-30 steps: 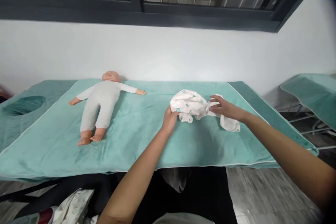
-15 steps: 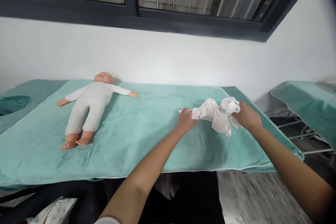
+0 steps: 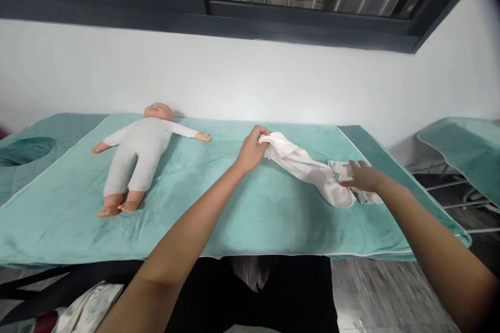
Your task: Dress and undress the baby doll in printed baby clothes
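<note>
My left hand (image 3: 252, 150) is closed on one end of a white baby garment (image 3: 304, 166) and lifts it off the teal towel (image 3: 234, 203). The garment stretches down to the right, where its printed end lies under my right hand (image 3: 361, 177). My right hand rests on that end with fingers closed around the cloth. A baby doll (image 3: 138, 153) in a pale grey suit lies on its back at the left of the towel, arms spread, head toward the wall.
The towel covers a padded table against a white wall under a dark-framed window. A face hole (image 3: 25, 148) shows at the table's far left. Another teal-covered table (image 3: 464, 151) stands at the right. Printed cloth (image 3: 88, 309) lies below the table's front edge.
The bunched garment has been pulled out long. My left hand rose and moved left and back with one end; my right hand stayed low on the other end.
</note>
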Available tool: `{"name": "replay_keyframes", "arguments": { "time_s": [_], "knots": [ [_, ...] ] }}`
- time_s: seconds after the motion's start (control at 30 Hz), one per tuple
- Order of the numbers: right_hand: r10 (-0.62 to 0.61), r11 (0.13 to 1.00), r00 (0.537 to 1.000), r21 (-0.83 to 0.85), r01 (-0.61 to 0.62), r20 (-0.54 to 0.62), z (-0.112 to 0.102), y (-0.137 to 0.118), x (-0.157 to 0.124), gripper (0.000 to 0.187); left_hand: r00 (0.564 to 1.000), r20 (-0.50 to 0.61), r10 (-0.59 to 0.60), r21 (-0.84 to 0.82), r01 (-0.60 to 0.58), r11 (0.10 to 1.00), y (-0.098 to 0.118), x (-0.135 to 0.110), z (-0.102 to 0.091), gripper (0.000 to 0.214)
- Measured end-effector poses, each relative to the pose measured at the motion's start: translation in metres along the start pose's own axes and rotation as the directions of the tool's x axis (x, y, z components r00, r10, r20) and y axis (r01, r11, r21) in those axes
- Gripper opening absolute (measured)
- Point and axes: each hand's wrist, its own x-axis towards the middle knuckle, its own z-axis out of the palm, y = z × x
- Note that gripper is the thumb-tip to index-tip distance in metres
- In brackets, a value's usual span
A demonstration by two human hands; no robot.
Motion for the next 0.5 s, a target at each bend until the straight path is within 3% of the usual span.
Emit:
{"name": "replay_keyframes", "arguments": {
  "time_s": [0.07, 0.1, 0.17, 0.23, 0.33, 0.43, 0.5],
  "knots": [
    [-0.242, 0.948, 0.967, 0.192, 0.253, -0.082, -0.015, -0.054, -0.001, 0.073, 0.999, 0.022, 0.041, -0.118, -0.039, 0.992, 0.016, -0.006, -0.02, 0.016],
    [-0.359, 0.87, 0.924, 0.312, 0.382, -0.13, -0.022, -0.085, -0.002, 0.067, 0.998, 0.012, 0.053, -0.152, -0.051, 0.987, 0.023, -0.01, -0.03, 0.016],
    [-0.48, 0.682, 0.851, 0.519, 0.515, -0.214, -0.03, -0.143, -0.005, 0.055, 0.997, -0.032, 0.07, -0.169, -0.074, 0.983, 0.037, -0.019, -0.053, 0.015],
    [-0.545, 0.533, 0.813, 0.663, 0.526, -0.208, -0.034, -0.191, -0.007, 0.039, 0.994, -0.082, 0.076, -0.129, -0.086, 0.988, 0.047, -0.027, -0.08, 0.017],
    [-0.632, 0.392, 0.759, 0.781, 0.486, -0.155, -0.035, -0.24, -0.006, 0.03, 0.988, -0.142, 0.064, -0.014, -0.067, 0.998, 0.054, -0.04, -0.128, 0.02],
    [-0.574, 0.248, 0.773, 0.842, 0.479, -0.271, -0.039, -0.276, -0.001, 0.024, 0.963, -0.269, 0.02, 0.214, 0.039, 0.976, 0.056, -0.054, -0.167, 0.034],
    [-0.528, 0.164, 0.787, 0.87, 0.464, -0.32, -0.046, -0.299, -0.001, 0.022, 0.939, -0.345, 0.001, 0.372, 0.136, 0.918, 0.057, -0.062, -0.178, 0.048]
  ]
}}
